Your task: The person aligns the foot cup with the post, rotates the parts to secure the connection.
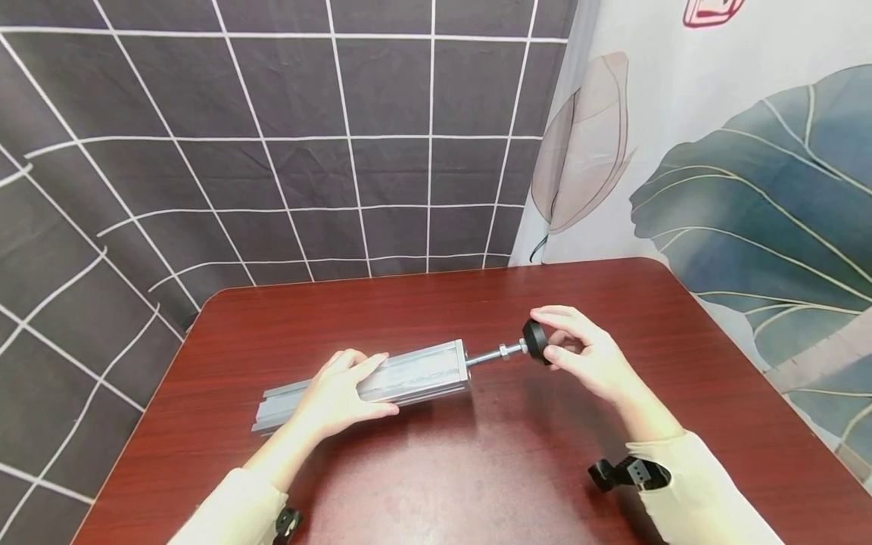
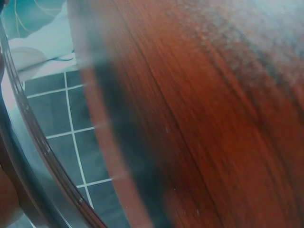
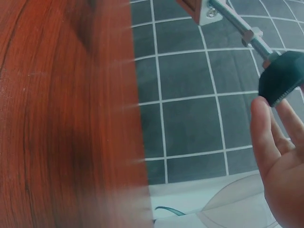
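A silver aluminium extrusion profile (image 1: 418,372) lies slanted across the head view, its right end a little higher. My left hand (image 1: 337,393) grips it around the middle, thumb on the near side and fingers over the top. From the capped right end a threaded rod (image 1: 484,357) sticks out, carrying a hex nut (image 1: 504,351) and a black round levelling foot (image 1: 535,341). Thumb and fingers of my right hand (image 1: 593,356) pinch the rim of that foot. The right wrist view shows the foot (image 3: 282,78) at the fingertips; the left wrist view catches only the profile's edge (image 2: 35,137).
Both hands work over a reddish-brown wooden table (image 1: 436,469) with rounded far corners. Behind it hangs a dark grey curtain (image 1: 381,91) with white grid lines, and to the right a white leaf-patterned one (image 1: 654,98). Black devices sit at both wrists.
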A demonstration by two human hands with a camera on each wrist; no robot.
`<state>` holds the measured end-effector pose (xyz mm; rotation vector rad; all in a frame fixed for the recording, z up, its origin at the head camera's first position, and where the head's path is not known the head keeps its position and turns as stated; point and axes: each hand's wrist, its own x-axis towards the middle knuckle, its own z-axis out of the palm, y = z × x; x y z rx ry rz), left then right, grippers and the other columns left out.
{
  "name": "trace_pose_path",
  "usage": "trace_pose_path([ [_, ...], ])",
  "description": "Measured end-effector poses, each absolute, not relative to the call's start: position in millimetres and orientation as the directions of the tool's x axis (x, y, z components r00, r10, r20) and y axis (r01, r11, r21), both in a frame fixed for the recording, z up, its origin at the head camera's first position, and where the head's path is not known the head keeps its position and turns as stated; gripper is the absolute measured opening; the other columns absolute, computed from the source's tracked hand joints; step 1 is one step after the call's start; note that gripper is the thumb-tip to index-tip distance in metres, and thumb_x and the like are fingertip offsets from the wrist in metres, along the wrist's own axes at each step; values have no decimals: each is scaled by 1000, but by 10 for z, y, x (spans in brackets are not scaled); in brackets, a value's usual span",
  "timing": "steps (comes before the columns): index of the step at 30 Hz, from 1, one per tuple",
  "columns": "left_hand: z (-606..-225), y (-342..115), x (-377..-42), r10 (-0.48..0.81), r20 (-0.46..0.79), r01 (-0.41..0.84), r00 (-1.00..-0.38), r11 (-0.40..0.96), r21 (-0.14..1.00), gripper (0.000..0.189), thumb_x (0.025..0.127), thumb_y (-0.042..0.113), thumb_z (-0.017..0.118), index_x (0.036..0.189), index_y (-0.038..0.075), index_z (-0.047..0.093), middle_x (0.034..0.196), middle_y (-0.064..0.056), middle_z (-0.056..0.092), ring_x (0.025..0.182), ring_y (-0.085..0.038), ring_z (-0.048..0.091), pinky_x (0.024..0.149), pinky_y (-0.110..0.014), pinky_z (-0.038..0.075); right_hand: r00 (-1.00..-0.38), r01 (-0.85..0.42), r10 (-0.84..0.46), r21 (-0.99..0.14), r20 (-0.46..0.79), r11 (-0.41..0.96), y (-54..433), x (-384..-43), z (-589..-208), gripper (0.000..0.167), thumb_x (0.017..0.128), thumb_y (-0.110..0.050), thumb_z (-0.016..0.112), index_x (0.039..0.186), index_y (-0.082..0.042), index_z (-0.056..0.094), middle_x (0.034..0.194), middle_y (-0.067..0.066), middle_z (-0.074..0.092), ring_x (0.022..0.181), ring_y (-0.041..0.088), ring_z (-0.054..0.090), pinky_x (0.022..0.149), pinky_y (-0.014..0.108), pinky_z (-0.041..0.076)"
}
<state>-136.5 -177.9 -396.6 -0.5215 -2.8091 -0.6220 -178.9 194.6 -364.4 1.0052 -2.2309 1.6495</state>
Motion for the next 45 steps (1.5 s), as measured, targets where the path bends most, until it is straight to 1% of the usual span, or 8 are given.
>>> trace_pose_path([
  [5,-3975,-1784,-1369,297,288,391,-910,846,363,77,60,56,80,125,19,62,96,-1,52,94,-19,49,79,-37,44,-738,-603,-507,-772,445,200,2007,-1782,-3604,66,73,14,69,133,3,46,134,-4,40,78,11,57,63,21,49],
  [13,-3984,-1796,-1362,301,285,393,-910,846,361,76,60,55,80,124,18,63,96,-1,52,93,-20,49,79,-38,44,-693,-605,-596,-776,406,176,2061,-1796,-3610,72,75,16,64,140,0,38,135,1,36,77,13,58,61,23,49],
  [17,-3979,-1790,-1355,300,294,397,-907,842,365,77,60,55,80,124,17,63,96,-1,52,93,-20,49,78,-38,44,-711,-575,-575,-805,404,146,2067,-1795,-3614,69,76,17,65,138,2,39,123,0,45,70,16,60,59,24,50],
  [22,-3983,-1786,-1351,299,328,413,-896,833,368,77,58,53,82,123,17,63,94,0,52,90,-18,49,76,-37,44,-738,-564,-521,-816,430,127,2053,-1788,-3622,65,77,16,64,137,0,44,97,0,54,57,18,58,53,26,48],
  [28,-3997,-1790,-1346,299,332,416,-895,830,371,77,59,53,82,124,16,63,95,0,53,91,-19,50,77,-37,44,-784,-559,-434,-810,445,179,2005,-1774,-3646,59,79,12,64,134,-4,50,109,-6,54,57,14,56,52,26,47],
  [33,-4006,-1793,-1345,300,317,408,-900,834,372,77,60,53,81,125,16,62,96,0,52,91,-18,49,78,-37,44,-808,-529,-386,-836,444,145,1965,-1768,-3671,55,80,13,62,132,-2,52,114,-8,56,72,12,61,60,24,51],
  [38,-4008,-1785,-1347,300,310,406,-902,834,375,78,60,55,80,125,16,62,97,0,52,93,-18,49,78,-37,44,-819,-518,-357,-847,449,122,1943,-1768,-3679,49,82,9,63,129,-1,54,110,-7,60,85,11,62,66,22,51],
  [45,-4024,-1779,-1351,307,287,401,-907,838,370,77,61,55,80,126,18,61,99,-1,52,96,-19,49,80,-38,44,-824,-501,-339,-863,454,63,1915,-1769,-3691,49,81,15,59,127,-3,56,101,-3,62,80,10,62,64,22,51],
])
